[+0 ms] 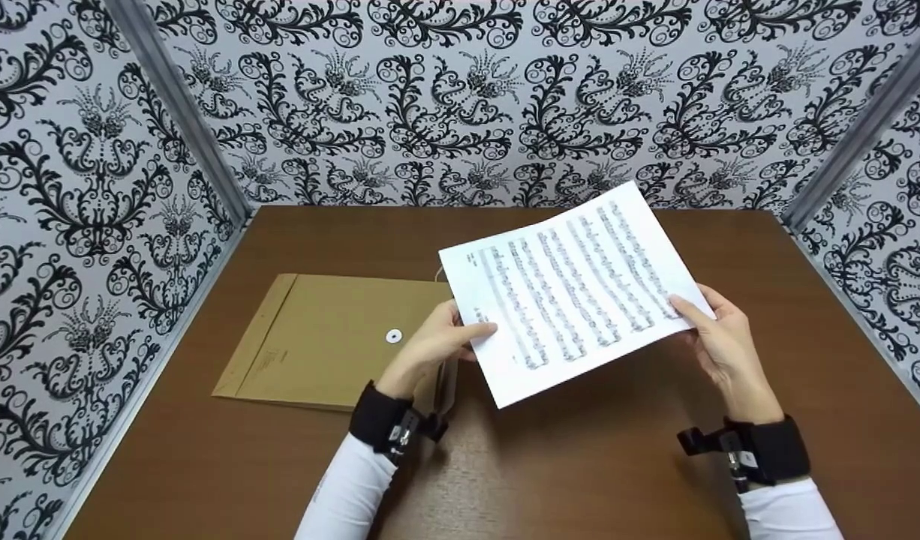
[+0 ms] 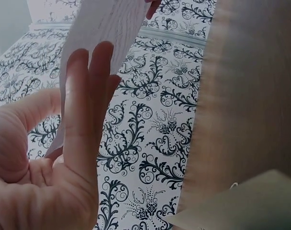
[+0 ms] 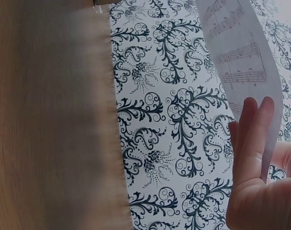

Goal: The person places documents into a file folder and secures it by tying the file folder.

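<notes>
A sheet of music (image 1: 572,292) printed with several staves is held up above the table, turned sideways and tilted. My left hand (image 1: 441,334) pinches its left edge, thumb on the printed face and fingers behind. At the opposite edge my right hand (image 1: 723,337) pinches it the same way. Both wrist views show the sheet between thumb and fingers, in the left one beside the left hand (image 2: 73,129) and in the right one beside the right hand (image 3: 260,167). Whether it is one sheet or several, I cannot tell. A brown envelope (image 1: 332,337) lies flat, partly behind the left hand.
The envelope has a white round button (image 1: 393,336) and a string near its right end. Brown wood covers the table (image 1: 565,450). Patterned black-and-white walls (image 1: 460,97) stand behind the table and on both sides.
</notes>
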`<control>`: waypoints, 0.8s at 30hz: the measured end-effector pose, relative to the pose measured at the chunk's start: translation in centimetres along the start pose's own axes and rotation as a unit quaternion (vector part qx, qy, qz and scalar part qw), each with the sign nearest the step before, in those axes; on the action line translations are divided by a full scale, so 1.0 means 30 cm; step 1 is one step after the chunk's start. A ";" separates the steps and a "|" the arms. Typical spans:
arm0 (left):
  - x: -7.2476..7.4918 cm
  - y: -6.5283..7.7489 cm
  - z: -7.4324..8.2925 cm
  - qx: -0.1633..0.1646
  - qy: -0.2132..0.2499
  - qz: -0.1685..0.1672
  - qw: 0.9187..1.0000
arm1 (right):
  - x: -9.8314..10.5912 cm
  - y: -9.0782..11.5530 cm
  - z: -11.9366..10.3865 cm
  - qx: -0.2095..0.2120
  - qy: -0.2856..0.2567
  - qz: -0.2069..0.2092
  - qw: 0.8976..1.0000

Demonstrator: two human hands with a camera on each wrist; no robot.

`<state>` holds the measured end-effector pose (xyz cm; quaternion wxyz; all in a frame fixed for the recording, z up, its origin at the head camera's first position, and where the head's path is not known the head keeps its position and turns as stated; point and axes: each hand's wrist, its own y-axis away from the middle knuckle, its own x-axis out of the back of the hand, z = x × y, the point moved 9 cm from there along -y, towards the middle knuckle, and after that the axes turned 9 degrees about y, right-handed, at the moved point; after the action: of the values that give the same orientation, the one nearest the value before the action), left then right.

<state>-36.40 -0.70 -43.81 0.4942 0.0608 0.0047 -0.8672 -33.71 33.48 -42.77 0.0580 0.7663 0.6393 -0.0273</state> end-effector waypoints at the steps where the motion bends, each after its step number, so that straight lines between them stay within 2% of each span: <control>1: 0.004 0.000 0.002 -0.002 0.003 0.005 1.000 | -0.002 0.000 -0.002 0.000 0.002 -0.003 1.000; 4: 0.017 0.002 0.008 -0.006 0.010 0.022 1.000 | -0.009 0.002 -0.007 -0.001 0.004 -0.023 1.000; 9: 0.044 0.010 0.026 -0.012 0.025 0.035 0.999 | -0.036 0.008 -0.013 -0.006 0.012 -0.085 0.996; 17: 0.090 0.031 0.061 -0.031 0.034 0.049 0.998 | -0.090 0.030 -0.012 -0.002 0.037 -0.185 0.982; 21: 0.106 0.038 0.067 -0.035 0.037 0.046 0.998 | -0.103 0.042 -0.012 0.007 0.069 -0.217 0.974; 24: 0.115 0.041 0.067 -0.032 0.025 0.044 0.998 | -0.105 0.045 -0.011 0.006 0.080 -0.226 0.971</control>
<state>-37.27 -4.43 -42.12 0.5336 0.0666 0.0415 -0.8421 -32.95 30.21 -41.99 -0.0055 0.6019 0.7983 0.0183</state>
